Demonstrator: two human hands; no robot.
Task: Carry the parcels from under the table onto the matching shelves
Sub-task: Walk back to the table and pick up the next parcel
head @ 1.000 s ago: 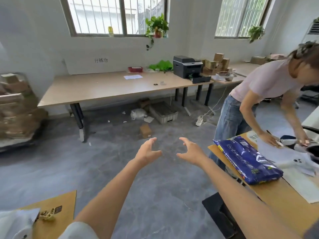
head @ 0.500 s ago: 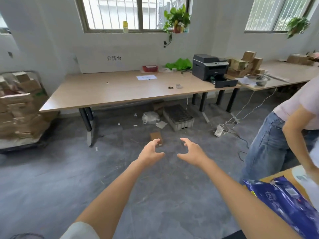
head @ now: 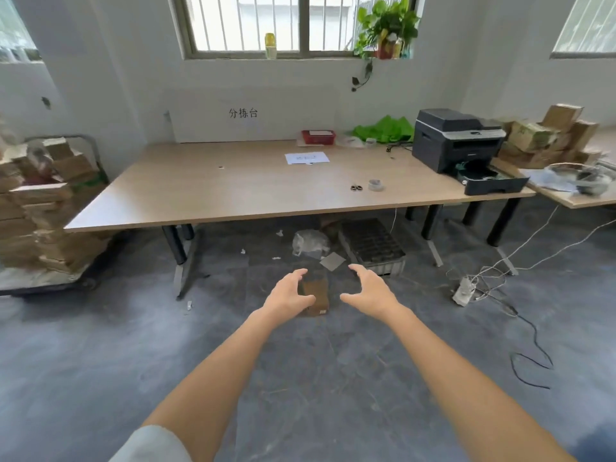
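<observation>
A small brown cardboard parcel (head: 318, 293) lies on the grey floor in front of the long wooden table (head: 233, 195). Both my arms reach forward toward it. My left hand (head: 289, 293) is open with fingers spread, overlapping the parcel's left edge in view. My right hand (head: 368, 288) is open too, just right of the parcel. Neither hand holds anything. Under the table lie a clear plastic bag parcel (head: 310, 243) and a dark grey crate (head: 373, 245).
A cart stacked with cardboard boxes (head: 40, 211) stands at the left. A printer (head: 458, 141) sits on the table's right end, more boxes (head: 546, 135) beyond. A power strip (head: 463, 290) and loose cables trail across the floor at the right.
The view has swung left and closer to the long table; the person and the side table with the blue bag have left the frame. My open hands now frame the brown parcel.
</observation>
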